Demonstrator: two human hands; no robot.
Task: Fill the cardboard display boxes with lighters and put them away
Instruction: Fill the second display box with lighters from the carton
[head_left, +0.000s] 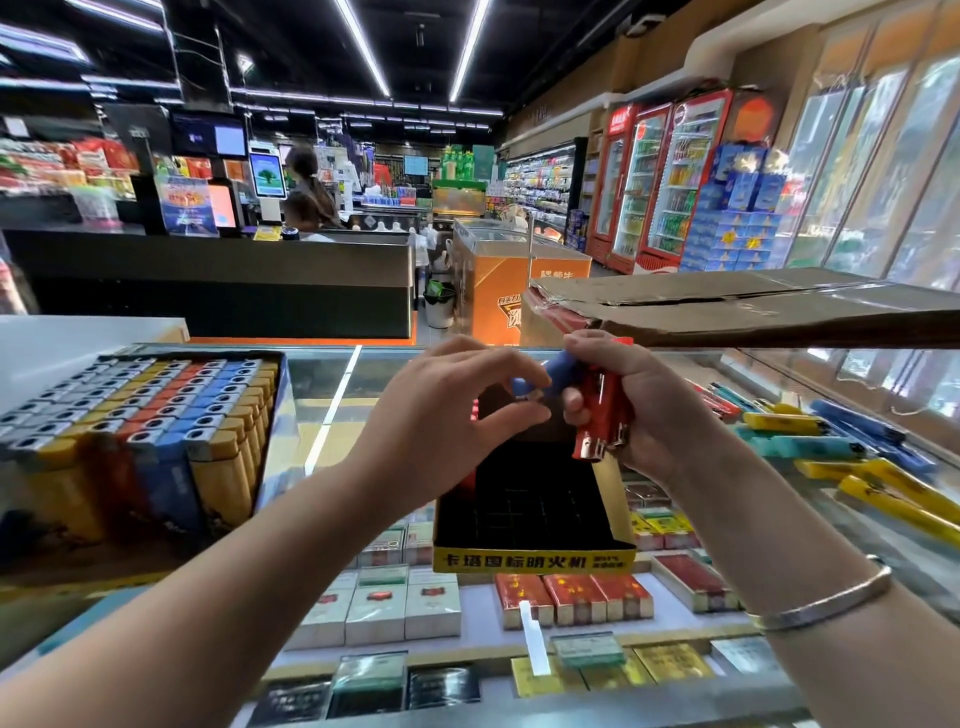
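The right hand (623, 400) has its grip closed around a bundle of red lighters (597, 415), metal heads down. The left hand (457, 400) pinches a blue lighter (540, 382) at that bundle. Both hands are above the open, yellow-fronted display box (535, 558) on the glass surface (332, 384). A filled display box (156, 415) stands left; loose lighters (810, 447) lie right.

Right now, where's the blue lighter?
Head view, centre: the blue lighter is between both hands, above the open box, beside red lighters in the right hand.
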